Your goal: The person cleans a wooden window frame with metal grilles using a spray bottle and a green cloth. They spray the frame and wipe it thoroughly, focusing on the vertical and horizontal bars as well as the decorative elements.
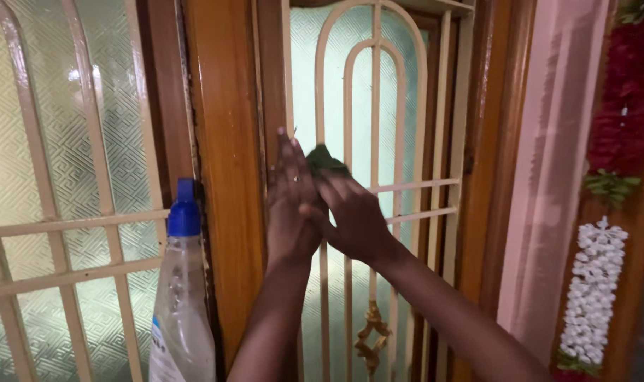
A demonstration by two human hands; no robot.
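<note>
Pressing a dark green cloth against the window grille, the right hand grips it. The left hand lies flat, fingers straight (touching the cloth's edge). Soft and light, it likely bunches easily.

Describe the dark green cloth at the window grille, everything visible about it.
The dark green cloth is a small, crumpled wad, soft fabric by its look, showing only above the fingertips. The right hand presses it against the cream metal grille before the patterned frosted glass, and the left hand lies flat beside it, fingers upward, touching its left edge. Most of it is hidden by the hands; whether it is wet cannot be told.
</note>
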